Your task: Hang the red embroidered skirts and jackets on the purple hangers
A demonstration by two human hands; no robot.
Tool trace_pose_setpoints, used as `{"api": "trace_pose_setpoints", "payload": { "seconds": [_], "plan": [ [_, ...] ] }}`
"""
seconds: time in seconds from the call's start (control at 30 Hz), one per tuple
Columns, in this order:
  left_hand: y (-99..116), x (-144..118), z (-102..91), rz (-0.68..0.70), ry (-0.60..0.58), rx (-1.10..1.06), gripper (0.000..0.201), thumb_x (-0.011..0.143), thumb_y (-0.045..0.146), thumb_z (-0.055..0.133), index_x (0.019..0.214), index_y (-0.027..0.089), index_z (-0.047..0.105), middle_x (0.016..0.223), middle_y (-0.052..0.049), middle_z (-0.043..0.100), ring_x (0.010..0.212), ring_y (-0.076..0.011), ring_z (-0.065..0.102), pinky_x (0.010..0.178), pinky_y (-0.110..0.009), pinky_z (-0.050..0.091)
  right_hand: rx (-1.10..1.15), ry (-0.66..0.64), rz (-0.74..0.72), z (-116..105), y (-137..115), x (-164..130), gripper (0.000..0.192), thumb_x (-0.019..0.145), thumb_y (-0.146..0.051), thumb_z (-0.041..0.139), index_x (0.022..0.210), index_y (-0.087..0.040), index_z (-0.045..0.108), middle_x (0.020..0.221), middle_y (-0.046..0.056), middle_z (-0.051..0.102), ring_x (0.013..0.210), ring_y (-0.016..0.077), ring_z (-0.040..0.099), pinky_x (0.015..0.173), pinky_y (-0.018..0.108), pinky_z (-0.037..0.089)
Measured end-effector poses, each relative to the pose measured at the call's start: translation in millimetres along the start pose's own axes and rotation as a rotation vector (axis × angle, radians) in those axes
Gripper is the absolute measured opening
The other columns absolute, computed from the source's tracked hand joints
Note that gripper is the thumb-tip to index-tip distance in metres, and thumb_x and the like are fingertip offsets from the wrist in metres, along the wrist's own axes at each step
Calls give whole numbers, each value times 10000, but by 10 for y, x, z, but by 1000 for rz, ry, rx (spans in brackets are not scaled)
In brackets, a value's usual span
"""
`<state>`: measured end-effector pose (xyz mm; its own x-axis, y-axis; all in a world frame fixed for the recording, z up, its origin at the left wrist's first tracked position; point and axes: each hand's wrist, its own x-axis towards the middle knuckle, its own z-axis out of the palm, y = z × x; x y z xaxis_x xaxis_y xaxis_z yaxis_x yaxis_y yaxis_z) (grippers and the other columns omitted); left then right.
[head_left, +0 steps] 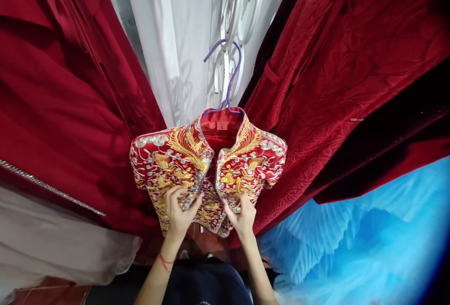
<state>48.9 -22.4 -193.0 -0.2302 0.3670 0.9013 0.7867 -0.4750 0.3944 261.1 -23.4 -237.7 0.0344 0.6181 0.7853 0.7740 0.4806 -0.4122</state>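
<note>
A short red jacket (246, 155) with dense gold and silver embroidery hangs in front of me on a purple hanger (234, 77). Its stand collar is spread, and a label with the letter S shows on the red lining. My left hand (178, 213) grips the lower part of one front panel, thumb toward the front edge. On the opposite panel, my right hand (243, 216) holds the fabric with fingers curled and thumb toward the opening. Between the two panels the front stands slightly parted, showing the embroidered back inside.
White ring-shaped hooks or chain links (234, 9) hang above, at the hanger's hook. Red garments (70, 84) fill the left, and a patterned red dress (326, 80) the right. A blue pleated gown (351, 234) lies lower right, pale fabric (70, 234) lower left.
</note>
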Motion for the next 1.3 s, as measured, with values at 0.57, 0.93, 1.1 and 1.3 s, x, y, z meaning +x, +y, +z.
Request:
{"api": "trace_pose_setpoints", "payload": {
  "seconds": [0.57,0.93,1.1,1.3],
  "plan": [
    [499,922,174,18,-467,-82,466,826,357,760,1217,188,574,854,-16,666,723,-148,599,622,-263,473,37,120,6,-1137,432,1444,592,870,-360,666,1418,-234,480,1363,133,572,1237,306,559,984,489,498],
    [339,837,310,-64,-463,-344,186,903,293,672,751,201,618,837,-19,662,794,-157,579,768,-288,471,224,-165,152,-1154,661,1304,556,728,-476,816,1183,-220,626,1130,83,656,997,243,632,901,405,527],
    [230,850,402,-185,-454,-441,179,919,351,645,822,201,637,787,-5,671,751,-147,621,750,-274,497,349,-172,316,-1048,674,1116,472,840,-479,705,1199,-206,565,1074,77,694,925,215,672,834,366,556],
    [203,681,433,-250,-395,-405,181,902,372,660,856,198,636,788,-22,703,751,-156,655,750,-281,519,-64,170,283,-1112,549,916,296,930,-464,592,874,-177,642,688,-16,606,566,102,506,584,229,430]
  ]
}}
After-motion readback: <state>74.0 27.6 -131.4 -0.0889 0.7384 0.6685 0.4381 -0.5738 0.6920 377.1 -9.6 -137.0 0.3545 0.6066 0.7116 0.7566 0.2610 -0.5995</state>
